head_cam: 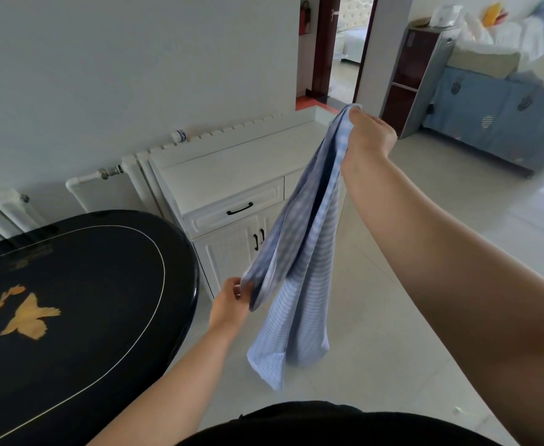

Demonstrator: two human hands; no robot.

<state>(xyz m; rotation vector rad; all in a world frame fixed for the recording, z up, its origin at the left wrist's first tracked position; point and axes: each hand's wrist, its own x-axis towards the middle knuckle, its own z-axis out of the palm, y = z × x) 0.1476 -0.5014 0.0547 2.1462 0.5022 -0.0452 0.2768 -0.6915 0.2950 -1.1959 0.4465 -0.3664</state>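
Two hands hold a blue striped cloth in the air over the floor: the right hand grips its top end, the left hand pinches a lower edge beside the black table, whose faint lettering is unreadable.

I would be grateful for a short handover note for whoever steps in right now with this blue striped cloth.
Right hand: raised, grips the top end of the blue striped cloth.
Left hand: lower, pinches another edge of it.
Cloth: hangs bunched in the air between the hands, clear of the black oval table on the left.
Done: cloth is lifted and held at two points.
Left: it is not yet spread or folded; probably shake it open, then fold it.
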